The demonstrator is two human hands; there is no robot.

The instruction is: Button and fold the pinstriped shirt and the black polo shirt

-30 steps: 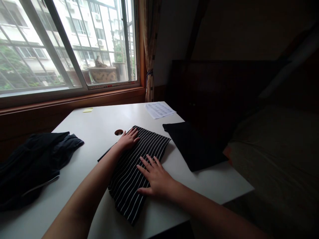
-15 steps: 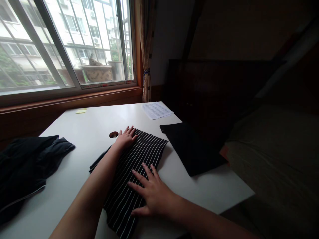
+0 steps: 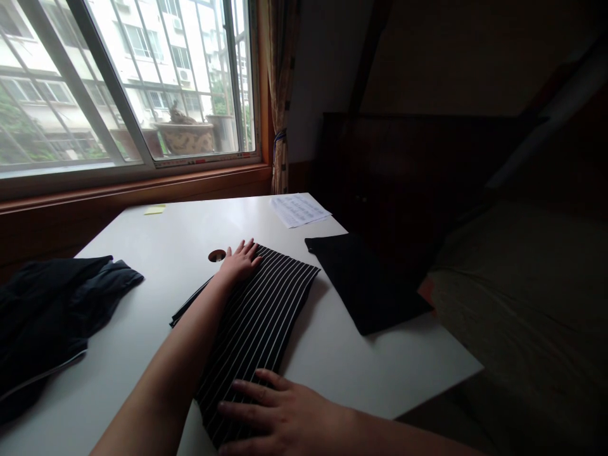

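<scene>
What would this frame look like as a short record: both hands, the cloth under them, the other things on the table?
left hand: open, on the far end of the striped cloth
right hand: fingers spread, over its near end
cloth: black with white stripes
left side of table: crumpled dark clothes
right side: flat black cloth
far edge: printed papers, yellow note
</scene>
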